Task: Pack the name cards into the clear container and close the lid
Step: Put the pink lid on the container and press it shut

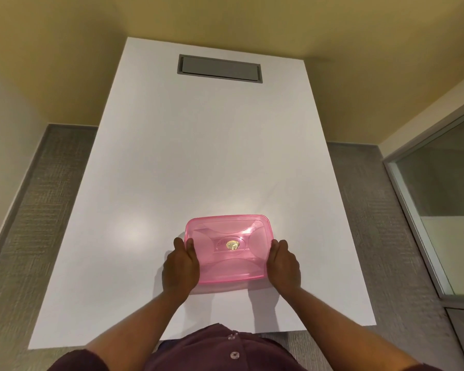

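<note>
While both hands are set against its short sides, the pink see-through container (227, 250) is seen resting on the white bench (198, 156), close to the near edge and roughly central across the bench's width. Its pink lid (225, 231) is on top, with a small round yellowish mark (232, 245) showing near the middle. Name cards cannot be made out through the tinted plastic.

The left hand (181, 266) is pressed to the container's 9 o'clock side, thumb laid over the lid's rim, fingers hidden behind the wall; it is clamped on that side. The right hand (284, 263) is clamped on the 3 o'clock side, thumb up at the lid's edge.

At 12 o'clock from the container, well apart at the far end of the bench, a grey rectangular flap (219, 68) is set flush into the surface. A dark maroon buttoned shirt (225, 349) is visible at 6 o'clock, at the bottom of the view. Grey carpet (46, 210) is seen either side of the bench.
</note>
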